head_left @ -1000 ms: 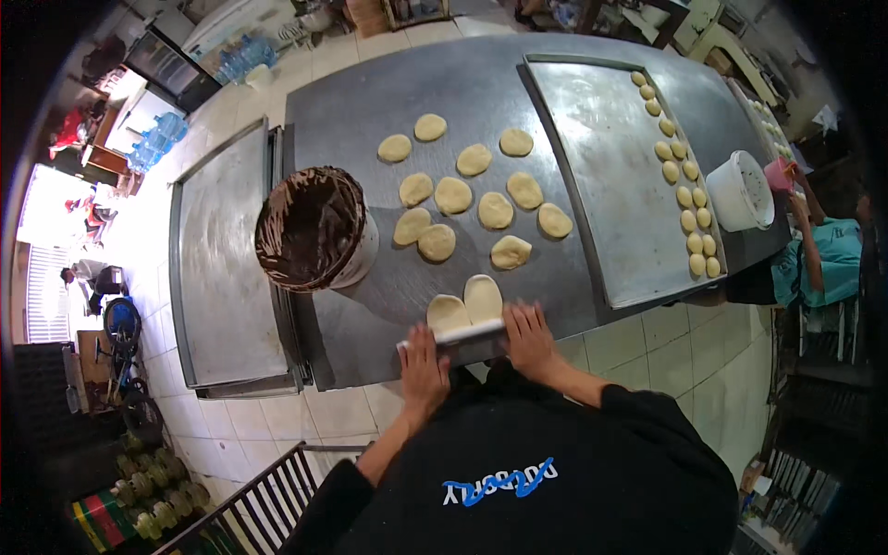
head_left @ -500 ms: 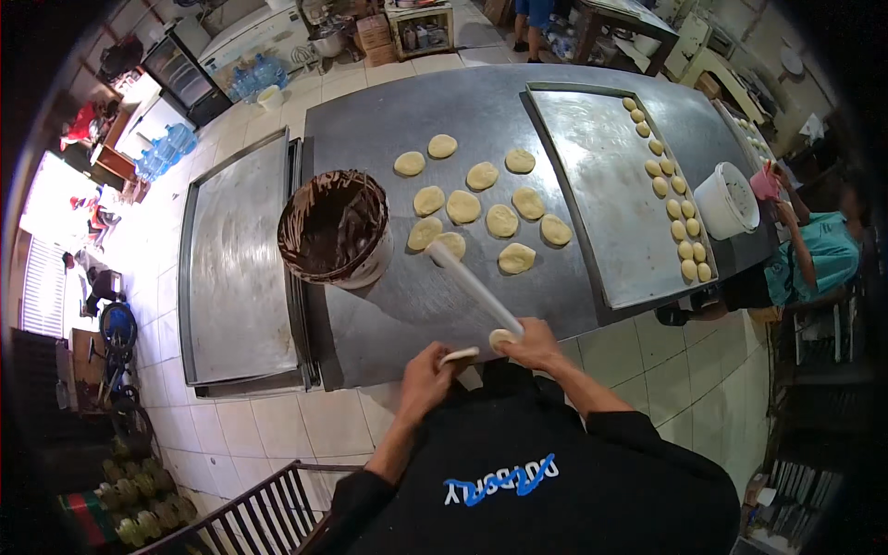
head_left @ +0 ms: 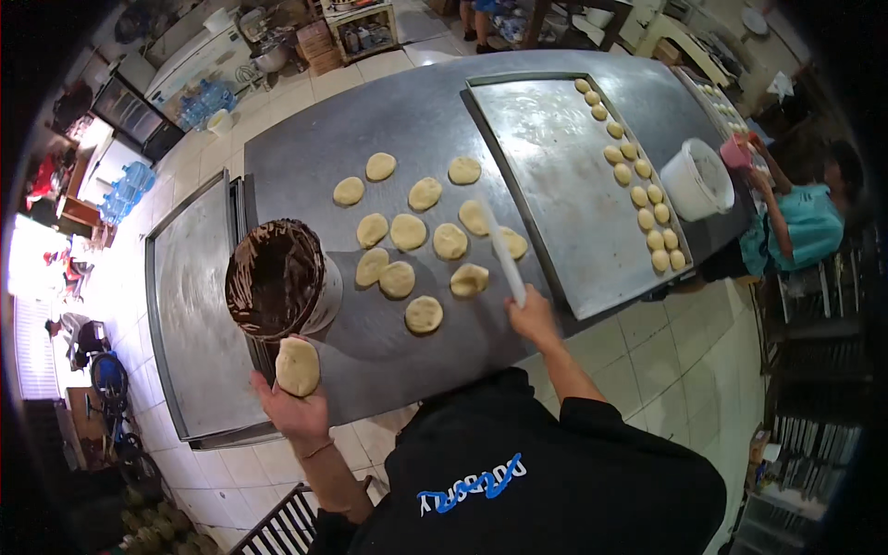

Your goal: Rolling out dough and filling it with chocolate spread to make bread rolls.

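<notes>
- Left hand (head_left: pixel 298 416): spread beneath a flat dough round (head_left: pixel 297 367).
- Right hand (head_left: pixel 534 317): wrapped around a white rolling pin (head_left: pixel 508 265).
- Tabletop (head_left: pixel 379 116): other dough pieces (head_left: pixel 408 232), brown-smeared bucket (head_left: pixel 318 301).

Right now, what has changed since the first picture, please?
The left hand has let go of the rolling pin and moved left near the bucket, carrying a flat dough piece. The right hand alone grips the pin, now pointing away over the dough rounds. One more round lies nearby. Bucket and tray of dough balls stayed.
</notes>
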The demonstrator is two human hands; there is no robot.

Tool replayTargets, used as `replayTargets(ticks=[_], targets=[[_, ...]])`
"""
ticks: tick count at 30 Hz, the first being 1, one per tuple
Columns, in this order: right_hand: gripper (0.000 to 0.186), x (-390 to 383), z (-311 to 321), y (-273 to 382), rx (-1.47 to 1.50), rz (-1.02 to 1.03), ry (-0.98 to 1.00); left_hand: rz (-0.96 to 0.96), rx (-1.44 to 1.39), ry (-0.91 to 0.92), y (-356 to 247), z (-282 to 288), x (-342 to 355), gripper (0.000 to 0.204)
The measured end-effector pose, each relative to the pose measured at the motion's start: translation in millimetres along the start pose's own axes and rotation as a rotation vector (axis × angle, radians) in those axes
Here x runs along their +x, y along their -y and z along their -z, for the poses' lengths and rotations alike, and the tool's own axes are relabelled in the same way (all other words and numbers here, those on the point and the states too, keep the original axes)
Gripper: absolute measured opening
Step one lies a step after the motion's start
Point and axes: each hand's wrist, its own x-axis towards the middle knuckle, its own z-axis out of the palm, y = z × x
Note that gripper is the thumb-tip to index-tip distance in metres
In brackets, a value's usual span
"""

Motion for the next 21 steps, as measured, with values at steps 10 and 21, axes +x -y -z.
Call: replayTargets(ticks=[10, 21], targets=[[0.028, 53.5, 14.8, -3.5, 0.023, 0.082, -0.081, -0.565, 1.224, 0.575, -105.1, -93.6, -58.0, 0.048], [0.013, -44.9, 48.7, -69.7, 0.392, -0.201, -0.273, 0.3, 0.771, 0.63, 131.5, -179.9, 108.7, 0.035]])
